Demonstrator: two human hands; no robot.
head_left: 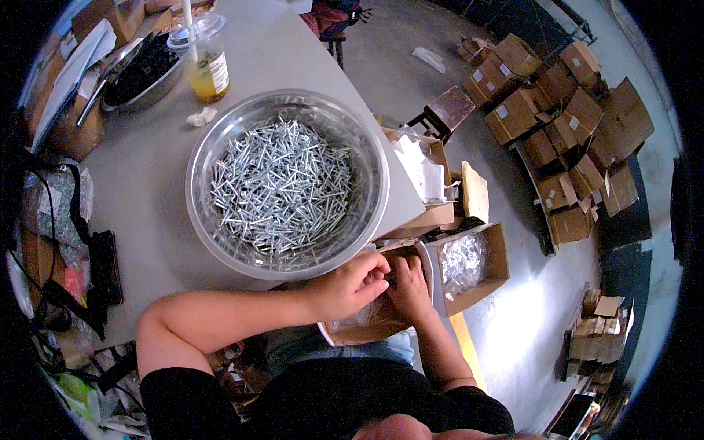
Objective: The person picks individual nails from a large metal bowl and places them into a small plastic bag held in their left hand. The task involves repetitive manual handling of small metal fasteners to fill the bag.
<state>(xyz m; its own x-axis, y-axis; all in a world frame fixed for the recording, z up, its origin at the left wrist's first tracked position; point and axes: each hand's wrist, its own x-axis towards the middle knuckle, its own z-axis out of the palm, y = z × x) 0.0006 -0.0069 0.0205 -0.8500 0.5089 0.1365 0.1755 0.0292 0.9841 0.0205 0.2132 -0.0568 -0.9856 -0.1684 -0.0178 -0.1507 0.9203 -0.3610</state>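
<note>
Head view: I look down on a grey surface (158, 227), my bare forearms reaching past its near edge.
Cup label: a white sticker on the clear cup (207, 82) of yellow-green drink carries dark print, too small for me to read.
Carton labels: small pale stickers show on the brown cartons (541, 143) heaped on the right; their writing is too tiny to make out.
Open box: the open box (370, 335) is right below my hands, beyond the surface's near edge, its long axis slanting from lower left to upper right, its mouth facing up toward me.
Left grip: my left grip (346, 287) is over the box, fingers curled and thumb near them, pointing right; I cannot tell whether anything is pinched there.
Right grip: my right grip (411, 290) points away from me, fingers bent down into the box; the tips are hidden, so I cannot tell whether they are clamped on something.
Screws: silver screws (282, 187) fill much of the round metal bowl (375, 183), their long axes crossing every way.
Side box: just right of the open box, a brown box (480, 295) holds clear plastic bags (463, 260).
</note>
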